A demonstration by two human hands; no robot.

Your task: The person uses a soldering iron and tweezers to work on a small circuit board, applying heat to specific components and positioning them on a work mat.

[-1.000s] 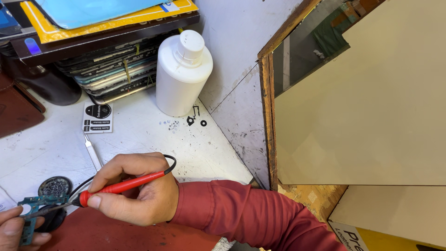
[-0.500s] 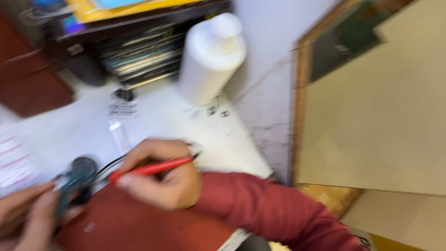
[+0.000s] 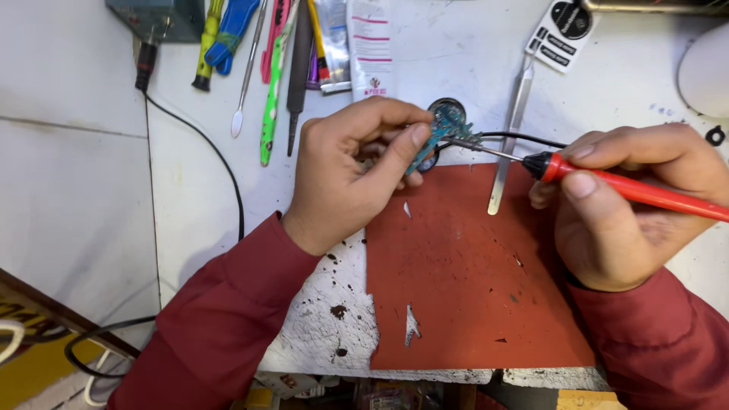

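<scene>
Left hand (image 3: 345, 171) pinches the small circuit board (image 3: 439, 133) above the red mat's (image 3: 471, 288) far edge; right hand (image 3: 630, 205) grips the red soldering iron (image 3: 630, 188), tip touching the board

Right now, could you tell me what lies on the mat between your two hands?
In the head view, steel tweezers lie across the red mat edge between the left hand and right hand, under the soldering iron tip.

Two bare hands, long dark-red sleeves (cuffs snug at both wrists)
</scene>
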